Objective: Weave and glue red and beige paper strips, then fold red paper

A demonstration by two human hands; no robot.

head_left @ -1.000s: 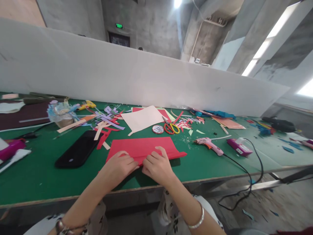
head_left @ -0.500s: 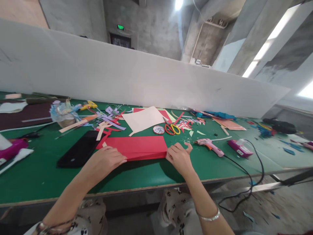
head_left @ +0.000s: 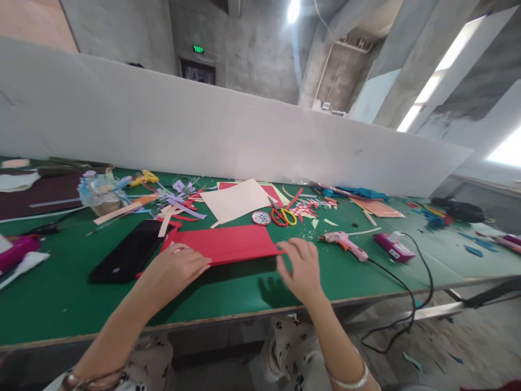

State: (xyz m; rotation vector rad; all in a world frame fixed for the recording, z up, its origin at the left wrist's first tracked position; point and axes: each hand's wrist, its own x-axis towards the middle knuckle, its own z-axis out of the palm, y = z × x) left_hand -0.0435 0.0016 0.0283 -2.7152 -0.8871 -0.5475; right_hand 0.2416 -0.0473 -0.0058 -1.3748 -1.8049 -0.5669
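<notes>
A folded sheet of red paper [head_left: 228, 243] lies across the green table in front of me. My left hand [head_left: 176, 271] grips its near left edge, the fingers closed over the paper. My right hand [head_left: 300, 269] is raised just off the paper's right end, thumb and fingers apart. A thin red corner of the paper points at its fingertips; whether they touch is unclear. A black phone [head_left: 126, 252] lies left of the paper. Scissors with red and yellow handles [head_left: 284, 216] and a round patterned disc [head_left: 261, 218] lie beyond the paper.
A pink glue gun [head_left: 345, 244] and a purple box [head_left: 394, 246] with a black cable lie to the right. Paper strips [head_left: 183, 203] and a cream sheet [head_left: 238, 201] lie at the back. A white board [head_left: 228, 130] stands behind the table.
My right hand has opened and come off the paper's right end. The near flap now lies against the sheet. My left hand stays on the left edge. The view has shifted slightly.
</notes>
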